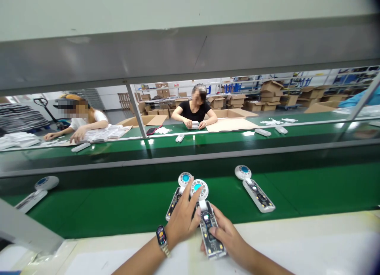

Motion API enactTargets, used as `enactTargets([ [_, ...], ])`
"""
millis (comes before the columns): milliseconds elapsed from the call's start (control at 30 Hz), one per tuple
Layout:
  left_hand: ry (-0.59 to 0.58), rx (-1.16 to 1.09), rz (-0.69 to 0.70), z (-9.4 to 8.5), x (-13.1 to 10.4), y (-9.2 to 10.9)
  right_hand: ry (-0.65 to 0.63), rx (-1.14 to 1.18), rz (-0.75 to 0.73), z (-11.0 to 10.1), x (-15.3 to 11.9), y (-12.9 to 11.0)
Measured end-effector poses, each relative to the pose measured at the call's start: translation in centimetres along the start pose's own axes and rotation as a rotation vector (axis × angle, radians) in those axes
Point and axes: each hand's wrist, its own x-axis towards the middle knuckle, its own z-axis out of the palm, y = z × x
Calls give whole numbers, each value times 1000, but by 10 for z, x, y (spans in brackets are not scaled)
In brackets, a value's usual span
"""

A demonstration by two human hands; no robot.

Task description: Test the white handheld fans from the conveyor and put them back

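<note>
Both hands are on an open handheld fan (208, 223) at the near edge of the green conveyor belt (118, 207). Right hand (230, 237) grip is wrapped round the handle, left hand (181, 221) grip is spread, fingers resting over a second fan (178, 194) just left of it. A third fan (255, 190) lies further right.

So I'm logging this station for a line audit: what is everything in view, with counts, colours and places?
Handheld fan units: four, white with blue hubs; one in both hands, one under the left hand, one on the belt at right, one at far left.
Conveyor belt: one, green, across the middle.
White bench edge: one, nearest the camera.
Co-workers: two, across the line, one in black, one in white.
Cardboard boxes: many, brown, background.
Wristwatch: one, dark, left wrist.
Left hand: on the fans.
Right hand: gripping the held fan's handle.
</note>
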Motion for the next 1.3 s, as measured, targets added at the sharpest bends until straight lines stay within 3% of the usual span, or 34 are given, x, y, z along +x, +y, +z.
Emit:
enactTargets([
  [1300,3,-85,38,0,2,-1,-9,6,-37,-2,1,5],
])
